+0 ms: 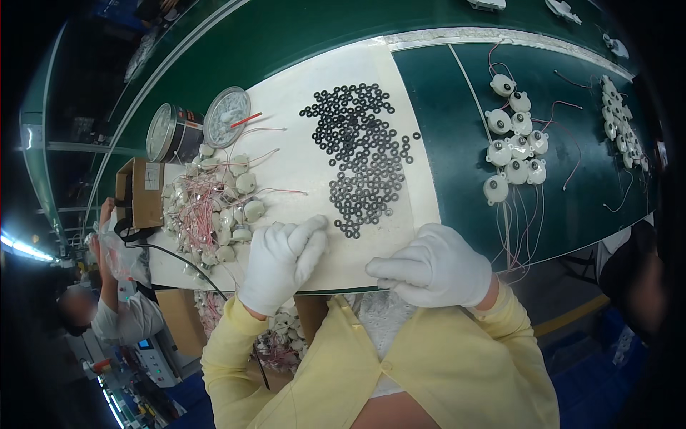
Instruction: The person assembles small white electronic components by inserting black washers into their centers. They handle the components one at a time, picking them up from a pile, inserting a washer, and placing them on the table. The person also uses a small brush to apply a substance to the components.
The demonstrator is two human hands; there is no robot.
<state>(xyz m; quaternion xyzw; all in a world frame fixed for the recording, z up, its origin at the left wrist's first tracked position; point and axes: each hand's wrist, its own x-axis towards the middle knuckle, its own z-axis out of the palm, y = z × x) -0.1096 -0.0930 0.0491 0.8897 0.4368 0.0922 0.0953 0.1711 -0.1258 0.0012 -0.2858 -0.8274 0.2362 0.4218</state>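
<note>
Both hands wear white gloves and hover over the near edge of the white work surface point(286, 93). My left hand point(282, 261) is closed, its fingers curled in near the lower left of a spread of small black rings point(361, 175). My right hand point(436, 266) points left below those rings, fingers pressed together in a pinch. Whatever either hand may hold is hidden by the gloves. Left of my left hand lies a heap of small white motor-like units point(243, 184) with pink and white wires.
Behind the heap stand an open tin point(166, 134), a round lid point(218, 129) with pale paste and a red stick point(246, 120), and a cardboard box point(146, 187). White units with dark centres point(519, 146) stand on the green mat at right. Another person's sleeve point(136, 318) shows at left.
</note>
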